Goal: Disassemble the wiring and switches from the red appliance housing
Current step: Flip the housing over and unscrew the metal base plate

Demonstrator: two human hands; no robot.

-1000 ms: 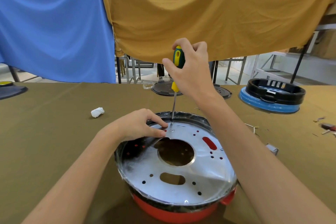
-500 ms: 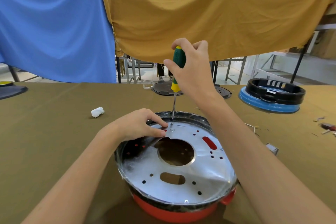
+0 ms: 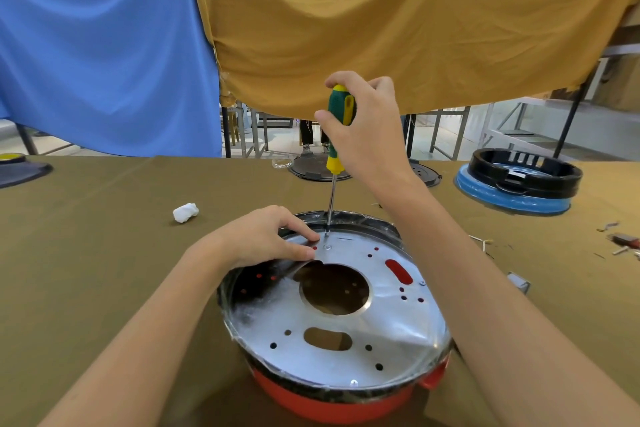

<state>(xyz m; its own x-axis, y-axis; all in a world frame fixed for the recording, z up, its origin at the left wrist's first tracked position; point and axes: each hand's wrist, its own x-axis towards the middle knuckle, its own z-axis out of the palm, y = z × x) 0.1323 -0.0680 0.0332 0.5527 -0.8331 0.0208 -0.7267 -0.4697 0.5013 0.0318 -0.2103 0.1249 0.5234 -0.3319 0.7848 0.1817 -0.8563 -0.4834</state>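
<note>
Standing upright, the screwdriver [image 3: 340, 121] is gripped by the right hand [image 3: 367, 128], its tip on the far edge of the metal plate [image 3: 346, 319] capping the red housing [image 3: 332, 402]; the left hand's [image 3: 263, 239] fingertips are pressed beside it.

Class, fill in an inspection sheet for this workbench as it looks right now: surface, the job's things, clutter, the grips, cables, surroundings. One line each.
Surface: table covered in olive-brown cloth.
Job's things: red appliance housing upside down, silver metal plate on top; screwdriver upright, tip at a screw near the far rim.
Clutter: white wad; small metal bits at right; grey block.
Grips: right hand holds the screwdriver handle; left hand rests on the plate, fingertips by the screw.
Cables: nothing seen.
Surroundings: blue cloth and mustard cloth hanging; black ring on a blue base; dark round parts behind.
</note>
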